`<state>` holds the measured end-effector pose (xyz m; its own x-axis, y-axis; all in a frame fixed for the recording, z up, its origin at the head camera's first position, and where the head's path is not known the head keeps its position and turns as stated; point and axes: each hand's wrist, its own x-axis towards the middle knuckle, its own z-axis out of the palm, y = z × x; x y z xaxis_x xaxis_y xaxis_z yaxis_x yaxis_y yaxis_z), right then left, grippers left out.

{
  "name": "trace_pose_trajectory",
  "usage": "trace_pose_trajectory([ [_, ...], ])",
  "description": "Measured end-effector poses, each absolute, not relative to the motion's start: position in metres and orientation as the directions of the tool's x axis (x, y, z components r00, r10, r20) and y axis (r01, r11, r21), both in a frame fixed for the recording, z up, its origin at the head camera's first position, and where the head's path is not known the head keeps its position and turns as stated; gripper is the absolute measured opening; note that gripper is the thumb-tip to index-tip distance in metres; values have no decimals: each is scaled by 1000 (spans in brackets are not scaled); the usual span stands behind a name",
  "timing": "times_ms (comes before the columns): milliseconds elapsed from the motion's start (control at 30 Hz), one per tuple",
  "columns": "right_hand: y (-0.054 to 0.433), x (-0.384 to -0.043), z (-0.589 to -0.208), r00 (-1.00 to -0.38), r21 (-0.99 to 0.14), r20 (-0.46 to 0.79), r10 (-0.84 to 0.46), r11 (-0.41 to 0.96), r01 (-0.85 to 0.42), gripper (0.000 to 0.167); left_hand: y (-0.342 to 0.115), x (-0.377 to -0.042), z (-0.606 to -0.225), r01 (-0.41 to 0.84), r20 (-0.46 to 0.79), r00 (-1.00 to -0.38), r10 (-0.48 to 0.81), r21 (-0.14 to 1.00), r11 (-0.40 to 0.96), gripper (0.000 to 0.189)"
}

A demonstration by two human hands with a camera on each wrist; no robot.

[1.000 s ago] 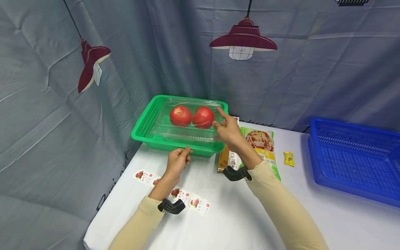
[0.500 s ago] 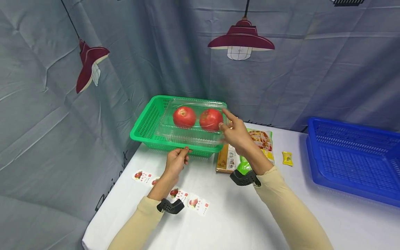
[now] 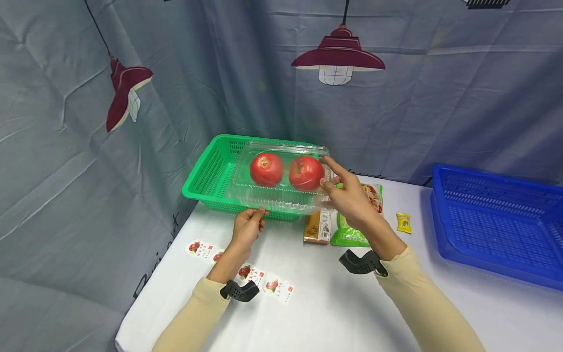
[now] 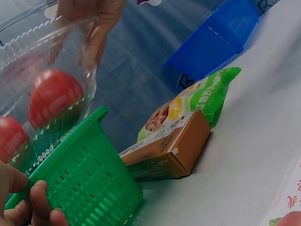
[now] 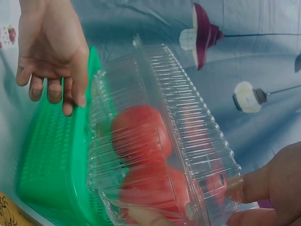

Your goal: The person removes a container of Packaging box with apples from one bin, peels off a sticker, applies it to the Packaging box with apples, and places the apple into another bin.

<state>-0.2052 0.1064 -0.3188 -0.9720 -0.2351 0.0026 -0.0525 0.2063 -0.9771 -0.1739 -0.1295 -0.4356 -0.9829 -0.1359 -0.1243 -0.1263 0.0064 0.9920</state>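
Note:
My right hand (image 3: 349, 198) grips the right end of a clear plastic clamshell box (image 3: 281, 196), its thumb and fingers spread along that end. Inside the box lie two round red fruits, a left one (image 3: 266, 169) and a right one (image 3: 306, 173). The box is over a green basket (image 3: 203, 168) and reaches past its right rim; the right wrist view shows it tilted. At the basket's front rim, my left hand (image 3: 247, 227) pinches the edge, thumb on top and fingers curled below, also seen in the left wrist view with the basket wall (image 4: 89, 179).
Right of the basket lie a brown box (image 3: 317, 229) and a green food packet (image 3: 349, 234), partly behind my right hand. A small yellow packet (image 3: 404, 223) and a blue basket (image 3: 444, 230) are farther right. Printed fruit labels (image 3: 278, 287) lie near my left forearm. A curtain (image 3: 246, 73) hangs behind.
My right hand has moved right and slightly nearer, carrying the clamshell box with the fruits along, now past the basket's right rim. My left hand stays on the basket's front rim.

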Motion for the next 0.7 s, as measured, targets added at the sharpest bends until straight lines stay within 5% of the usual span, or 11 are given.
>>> trace_pose_trajectory([
  [700,135,-165,-304,-965,-975,13,-261,210,-70,61,-129,-173,-436,-165,-166,-967,-194,986,-20,18],
])
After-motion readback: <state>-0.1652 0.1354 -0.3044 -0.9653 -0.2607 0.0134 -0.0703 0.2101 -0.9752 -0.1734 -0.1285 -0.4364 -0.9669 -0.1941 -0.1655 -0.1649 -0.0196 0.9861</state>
